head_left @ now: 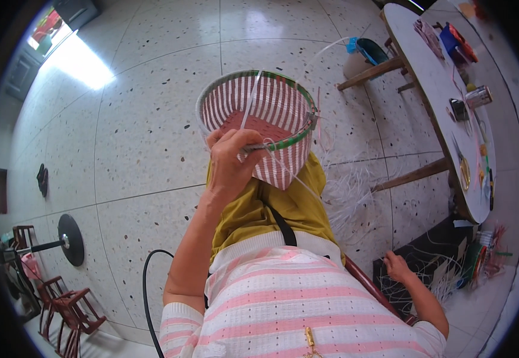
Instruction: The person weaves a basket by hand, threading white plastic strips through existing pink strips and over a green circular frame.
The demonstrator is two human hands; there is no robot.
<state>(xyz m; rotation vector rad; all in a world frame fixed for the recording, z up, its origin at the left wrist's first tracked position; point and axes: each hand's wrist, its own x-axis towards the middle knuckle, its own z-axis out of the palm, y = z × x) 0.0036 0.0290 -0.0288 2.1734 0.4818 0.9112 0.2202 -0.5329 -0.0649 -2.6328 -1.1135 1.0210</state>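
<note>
A woven basket (304, 156) with red-and-white stripes and a partly green-wrapped rim stands tilted at my knees. My left hand (232, 155) is closed round its near rim, thumb on the outside. A white plastic strip (252, 98) runs from by my fingers across the basket's mouth to the far rim. Thin loose strands hang from the rim near my fingers. Out to my right, my right hand (395, 267) is low, beside a tangle of white strips (435, 277) over a dark mat or board. Its fingers are curled; what they hold, if anything, is too small to make out.
At the right stands a white-topped table (418, 53) with scissors (464, 170), a can (479, 96) and other small things. White shavings (352, 188) litter the floor beside my leg. A bucket (370, 52) stands by the table. Small wooden chairs (71, 307) are at lower left.
</note>
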